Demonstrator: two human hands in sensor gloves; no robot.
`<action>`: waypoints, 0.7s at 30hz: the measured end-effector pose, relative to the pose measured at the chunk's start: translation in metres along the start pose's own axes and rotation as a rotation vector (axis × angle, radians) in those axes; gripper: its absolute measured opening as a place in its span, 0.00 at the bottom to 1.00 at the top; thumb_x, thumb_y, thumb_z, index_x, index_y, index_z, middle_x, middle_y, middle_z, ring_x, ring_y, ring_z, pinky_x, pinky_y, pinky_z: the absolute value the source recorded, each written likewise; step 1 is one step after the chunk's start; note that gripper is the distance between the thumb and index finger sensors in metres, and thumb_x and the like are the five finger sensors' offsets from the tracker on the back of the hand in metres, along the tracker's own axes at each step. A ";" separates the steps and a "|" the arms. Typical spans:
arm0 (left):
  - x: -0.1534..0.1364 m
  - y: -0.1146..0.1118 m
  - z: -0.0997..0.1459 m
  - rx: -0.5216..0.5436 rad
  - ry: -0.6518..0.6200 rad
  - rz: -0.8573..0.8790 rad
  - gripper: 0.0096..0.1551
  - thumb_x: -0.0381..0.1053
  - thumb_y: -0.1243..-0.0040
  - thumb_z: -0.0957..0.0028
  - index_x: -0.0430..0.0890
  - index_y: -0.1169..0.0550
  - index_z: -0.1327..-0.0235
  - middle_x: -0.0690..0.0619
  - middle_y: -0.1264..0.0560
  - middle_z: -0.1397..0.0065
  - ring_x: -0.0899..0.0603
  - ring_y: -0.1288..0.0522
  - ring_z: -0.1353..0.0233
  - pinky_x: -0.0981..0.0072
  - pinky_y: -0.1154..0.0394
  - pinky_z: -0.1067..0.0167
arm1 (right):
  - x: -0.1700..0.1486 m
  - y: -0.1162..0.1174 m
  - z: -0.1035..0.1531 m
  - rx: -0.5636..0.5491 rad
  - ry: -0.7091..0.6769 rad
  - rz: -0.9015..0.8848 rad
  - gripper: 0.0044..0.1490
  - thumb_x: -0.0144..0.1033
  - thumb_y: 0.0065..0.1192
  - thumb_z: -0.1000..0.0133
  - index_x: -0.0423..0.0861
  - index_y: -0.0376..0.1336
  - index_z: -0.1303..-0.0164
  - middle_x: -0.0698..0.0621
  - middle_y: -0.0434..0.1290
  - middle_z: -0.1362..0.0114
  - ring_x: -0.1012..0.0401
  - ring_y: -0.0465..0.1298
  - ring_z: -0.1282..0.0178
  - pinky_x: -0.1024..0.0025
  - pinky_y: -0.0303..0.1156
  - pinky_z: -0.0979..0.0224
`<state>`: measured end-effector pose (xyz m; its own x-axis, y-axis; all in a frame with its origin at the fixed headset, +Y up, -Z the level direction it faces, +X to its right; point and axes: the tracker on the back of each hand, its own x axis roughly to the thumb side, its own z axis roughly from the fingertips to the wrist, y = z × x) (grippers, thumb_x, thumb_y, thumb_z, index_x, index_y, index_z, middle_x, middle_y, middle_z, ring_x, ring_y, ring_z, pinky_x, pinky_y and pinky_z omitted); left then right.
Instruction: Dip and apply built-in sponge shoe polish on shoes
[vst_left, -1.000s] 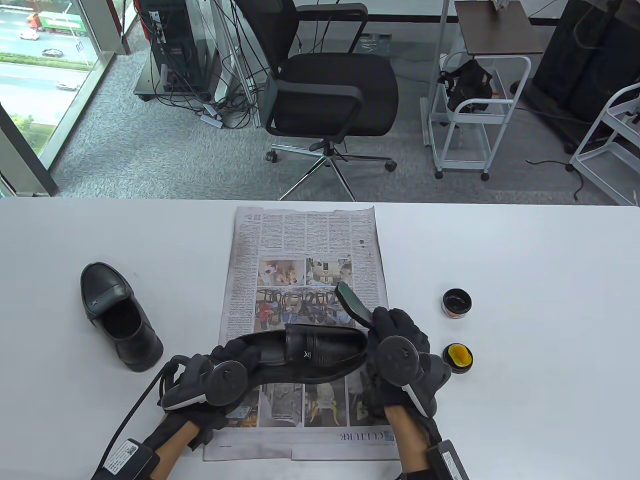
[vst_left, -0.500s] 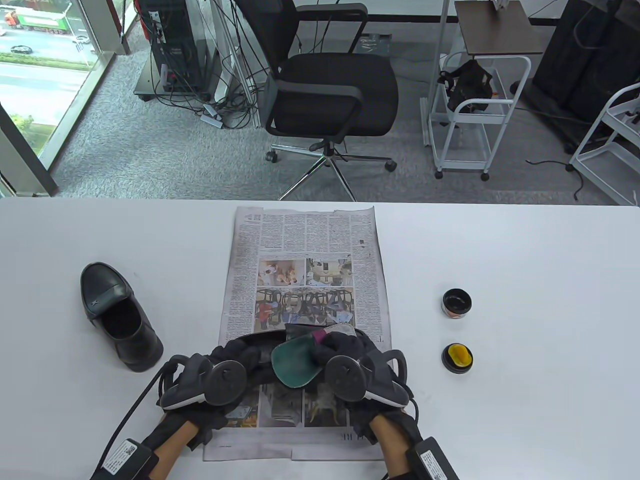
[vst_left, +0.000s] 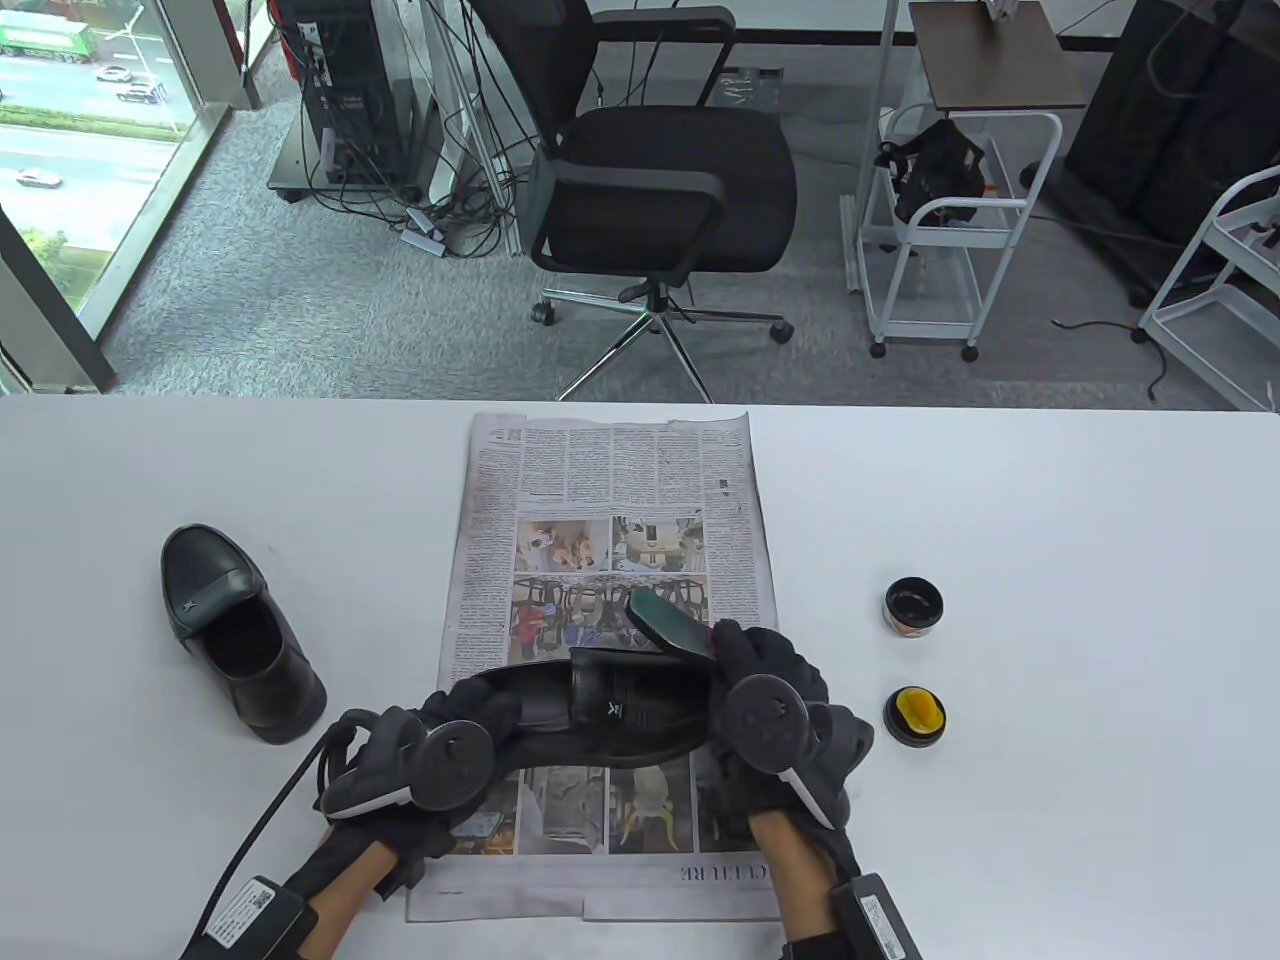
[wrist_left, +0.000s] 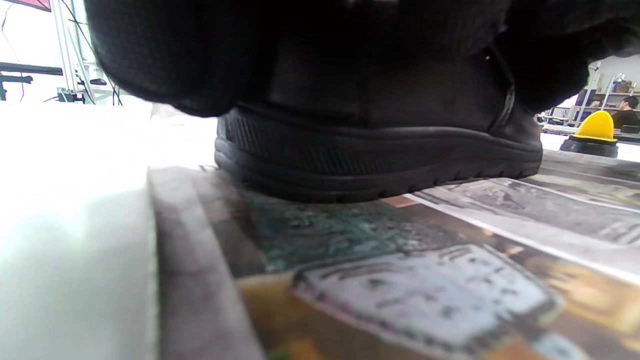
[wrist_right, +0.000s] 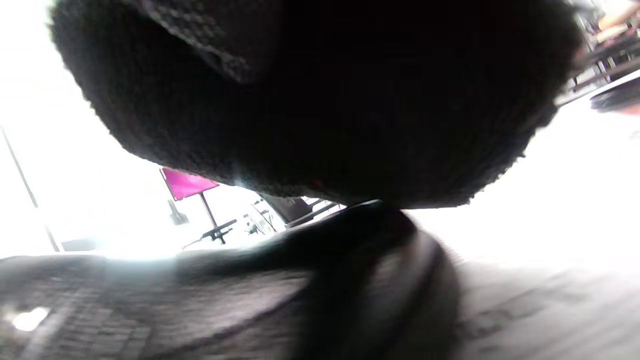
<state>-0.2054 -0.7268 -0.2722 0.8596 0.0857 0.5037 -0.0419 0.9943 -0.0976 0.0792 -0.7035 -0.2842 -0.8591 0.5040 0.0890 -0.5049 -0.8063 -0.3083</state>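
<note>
A black loafer (vst_left: 610, 712) lies across the newspaper (vst_left: 610, 480), toe to the right. My left hand (vst_left: 470, 715) grips its heel end; in the left wrist view the shoe's sole (wrist_left: 380, 165) sits flat on the paper. My right hand (vst_left: 755, 665) holds a dark green sponge pad (vst_left: 668, 625) by its pink end, tilted up just past the shoe's toe. The right wrist view is blurred, filled by glove and dark shoe leather (wrist_right: 320, 300). The second black loafer (vst_left: 235, 635) stands alone at the left.
An open black polish tin (vst_left: 914, 606) sits right of the newspaper. Nearer lies its lid with a yellow sponge applicator (vst_left: 917, 712), which the left wrist view also shows (wrist_left: 595, 132). An office chair (vst_left: 660, 180) and white carts (vst_left: 940, 230) stand beyond the table.
My right hand swept the green pad left over the shoe's vamp half a second ago, then back right and up past the toe. Left hand and shoe stayed put.
</note>
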 end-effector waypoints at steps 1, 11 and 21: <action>0.000 0.000 0.000 0.000 0.000 -0.001 0.29 0.61 0.50 0.36 0.49 0.37 0.27 0.48 0.40 0.27 0.33 0.24 0.41 0.39 0.25 0.41 | 0.005 0.003 -0.001 0.002 -0.022 -0.039 0.26 0.37 0.60 0.48 0.48 0.69 0.39 0.39 0.72 0.34 0.44 0.78 0.44 0.36 0.68 0.33; 0.000 0.000 0.000 -0.002 0.000 0.004 0.29 0.61 0.50 0.36 0.49 0.37 0.27 0.48 0.41 0.26 0.32 0.24 0.41 0.39 0.26 0.41 | 0.020 0.027 0.006 0.216 -0.390 0.233 0.29 0.36 0.60 0.49 0.54 0.65 0.34 0.41 0.67 0.26 0.45 0.75 0.34 0.36 0.65 0.28; 0.001 -0.001 0.000 -0.003 0.000 0.003 0.30 0.61 0.51 0.36 0.49 0.38 0.26 0.48 0.42 0.25 0.32 0.25 0.41 0.39 0.26 0.41 | -0.011 0.004 -0.004 0.157 -0.115 0.361 0.27 0.29 0.61 0.48 0.51 0.68 0.37 0.40 0.70 0.29 0.43 0.75 0.37 0.33 0.63 0.28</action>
<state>-0.2049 -0.7277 -0.2713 0.8593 0.0889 0.5036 -0.0432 0.9939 -0.1018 0.0869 -0.7110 -0.2906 -0.9827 0.1491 0.1099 -0.1681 -0.9670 -0.1914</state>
